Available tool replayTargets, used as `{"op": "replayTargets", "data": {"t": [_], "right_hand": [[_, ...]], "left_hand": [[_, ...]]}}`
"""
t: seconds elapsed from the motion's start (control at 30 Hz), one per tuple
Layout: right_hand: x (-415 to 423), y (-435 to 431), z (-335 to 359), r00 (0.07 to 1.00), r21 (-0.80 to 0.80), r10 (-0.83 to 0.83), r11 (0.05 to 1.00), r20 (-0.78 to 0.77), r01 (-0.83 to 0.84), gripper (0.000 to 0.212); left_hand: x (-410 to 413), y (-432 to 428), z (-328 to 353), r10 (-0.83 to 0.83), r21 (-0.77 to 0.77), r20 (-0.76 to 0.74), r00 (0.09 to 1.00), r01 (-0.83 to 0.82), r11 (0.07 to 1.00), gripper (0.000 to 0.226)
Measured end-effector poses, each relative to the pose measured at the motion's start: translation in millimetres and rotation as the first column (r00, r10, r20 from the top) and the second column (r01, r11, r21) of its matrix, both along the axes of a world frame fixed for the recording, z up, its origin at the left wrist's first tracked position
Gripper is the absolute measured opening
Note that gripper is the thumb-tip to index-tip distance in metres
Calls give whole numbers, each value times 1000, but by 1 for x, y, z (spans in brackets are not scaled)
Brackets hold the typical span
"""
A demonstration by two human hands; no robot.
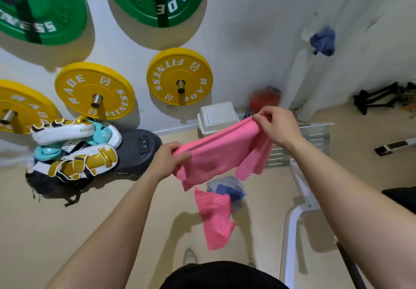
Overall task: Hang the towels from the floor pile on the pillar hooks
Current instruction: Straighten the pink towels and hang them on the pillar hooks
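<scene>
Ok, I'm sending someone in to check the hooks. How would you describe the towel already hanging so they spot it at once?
Follow the wall of green and yellow weight plates right to the white pillar. High on it hangs a bunched blue towel. It alone hangs there: the pink towel is gripped by left hand and right hand, the other towels lie on the floor.

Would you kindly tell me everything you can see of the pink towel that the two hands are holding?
The pink towel is plain, soft-looking cloth, bright pink with no pattern visible. It is held in the air, stretched along its upper edge between the left hand, which grips its lower left end, and the right hand, which pinches its higher right end. The rest hangs below in loose folds. It is above the floor pile and is not yet hung.
</scene>
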State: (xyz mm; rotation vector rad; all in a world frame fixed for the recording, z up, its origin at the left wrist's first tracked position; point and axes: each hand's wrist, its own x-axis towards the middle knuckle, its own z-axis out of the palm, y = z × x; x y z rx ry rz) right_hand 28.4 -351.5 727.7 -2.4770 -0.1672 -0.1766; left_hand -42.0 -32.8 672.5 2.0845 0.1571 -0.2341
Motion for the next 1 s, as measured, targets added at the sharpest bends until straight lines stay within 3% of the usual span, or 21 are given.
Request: {"op": "replayTargets", "data": {"t": [0.17,0.37,0.5,0.67,0.83,1.0], "right_hand": [[-5,-9,2,997,-70,-72,995,12,73,22],[-31,45,12,959,132,264,959,-101,-250,15],[-39,63,17,956,219,281,942,-90,-256,13],[-44,52,9,945,253,291,935,-153,-247,18],[-48,36,-8,902,195,346,933,-257,-303,12],[-50,16,-18,889,130,316,949,-332,-289,25]], "left_hand": [[-2,7,28,84,20,125,989,-87,996,15],[3,-44,49,-26,-3,179,984,27,1000,29],[3,-70,51,-141,39,193,971,136,990,15],[0,-64,55,-104,152,246,964,68,986,11],[11,-44,56,-197,355,302,933,82,931,14],[24,-8,41,-207,476,236,949,72,876,14]]}}
